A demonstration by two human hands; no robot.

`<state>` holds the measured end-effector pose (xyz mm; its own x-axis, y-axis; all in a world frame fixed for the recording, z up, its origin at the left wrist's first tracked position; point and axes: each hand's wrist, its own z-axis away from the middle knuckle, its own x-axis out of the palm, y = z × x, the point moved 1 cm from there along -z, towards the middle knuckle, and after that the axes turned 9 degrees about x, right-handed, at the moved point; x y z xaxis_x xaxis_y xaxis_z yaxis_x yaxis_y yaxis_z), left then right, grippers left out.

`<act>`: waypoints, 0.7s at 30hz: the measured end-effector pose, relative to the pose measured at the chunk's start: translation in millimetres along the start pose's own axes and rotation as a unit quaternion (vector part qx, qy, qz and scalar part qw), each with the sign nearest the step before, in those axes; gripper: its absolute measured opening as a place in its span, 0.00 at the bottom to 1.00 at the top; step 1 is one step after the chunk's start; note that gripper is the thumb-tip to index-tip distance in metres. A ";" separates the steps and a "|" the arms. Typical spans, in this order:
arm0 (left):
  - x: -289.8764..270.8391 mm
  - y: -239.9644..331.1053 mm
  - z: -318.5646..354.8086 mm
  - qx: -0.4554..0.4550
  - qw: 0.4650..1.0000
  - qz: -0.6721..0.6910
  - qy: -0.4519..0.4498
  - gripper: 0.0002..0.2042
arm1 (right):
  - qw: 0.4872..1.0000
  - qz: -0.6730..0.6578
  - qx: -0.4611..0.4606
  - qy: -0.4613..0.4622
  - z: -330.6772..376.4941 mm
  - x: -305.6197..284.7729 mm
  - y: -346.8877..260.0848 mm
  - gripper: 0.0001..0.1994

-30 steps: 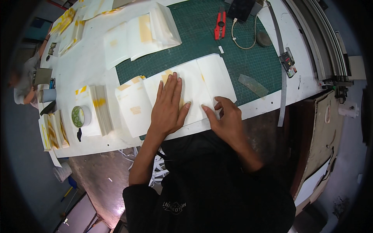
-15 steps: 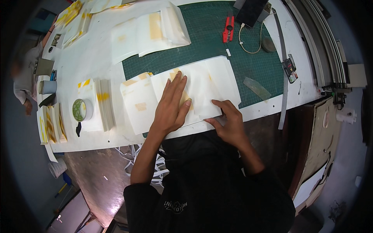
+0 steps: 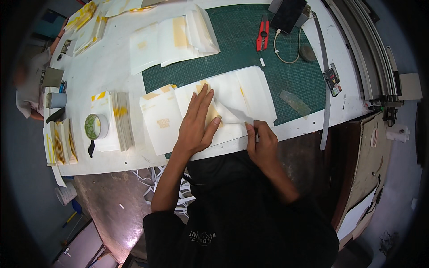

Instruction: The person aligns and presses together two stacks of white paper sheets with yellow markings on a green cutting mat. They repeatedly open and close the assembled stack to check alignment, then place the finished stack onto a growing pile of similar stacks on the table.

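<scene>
My left hand [image 3: 197,123] lies flat, fingers spread, pressing down on a white paper bag [image 3: 232,96] with a yellow print that rests on the green cutting mat [image 3: 250,49]. My right hand [image 3: 261,140] pinches the bag's lifted near corner flap at the table's front edge. A second white bag [image 3: 161,120] with a yellow print lies just left of my left hand, partly under the pressed one.
Stacks of white-and-yellow bags [image 3: 118,118] stand at the left, beside a tape roll [image 3: 96,126]. More bags [image 3: 178,35] lie at the back. A red cutter [image 3: 262,35], a dark device with a cable [image 3: 288,15] and a metal ruler [image 3: 325,96] sit right. Another person [image 3: 29,89] is at far left.
My right hand went from lying flat on the paper to pinching and lifting a corner flap of the bag. My left hand stayed pressed on it.
</scene>
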<state>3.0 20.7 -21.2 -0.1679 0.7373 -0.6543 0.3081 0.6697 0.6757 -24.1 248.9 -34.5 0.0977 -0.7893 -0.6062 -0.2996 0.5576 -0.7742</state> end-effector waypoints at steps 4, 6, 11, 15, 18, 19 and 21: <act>-2.4 1.3 -0.5 -0.002 0.999 -0.022 -0.035 0.40 | 0.999 -0.014 0.022 0.040 -0.2 0.2 -1.1 0.06; -4.3 3.8 -3.7 0.007 0.997 -0.038 -0.061 0.43 | 0.997 -0.032 0.042 0.050 -0.3 -0.8 -0.5 0.06; -0.3 6.1 -8.0 0.024 0.992 -0.082 -0.090 0.48 | 0.992 -0.071 0.093 0.042 3.4 -1.5 11.2 0.08; 10.6 -1.4 -5.1 -0.005 0.994 -0.092 -0.051 0.53 | 0.988 -0.095 0.125 0.014 6.9 -3.6 13.9 0.10; 15.7 -2.8 -7.4 -0.054 0.996 -0.071 -0.017 0.55 | 0.995 -0.088 0.037 -0.005 -1.1 -12.1 -6.8 0.17; 15.2 -1.1 -9.6 -0.067 0.995 -0.070 -0.020 0.56 | 0.997 -0.068 -0.010 -0.017 -7.3 -18.0 -18.4 0.20; 15.9 -0.8 -11.8 -0.080 0.994 -0.071 -0.023 0.58 | 0.998 -0.030 -0.057 -0.022 -8.6 -15.9 -22.4 0.24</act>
<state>-11.0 32.9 -28.2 -0.1556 0.6329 -0.7585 0.1311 0.7743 0.6192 -27.1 246.7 -6.0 0.1601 -0.8067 -0.5688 -0.3972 0.4749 -0.7853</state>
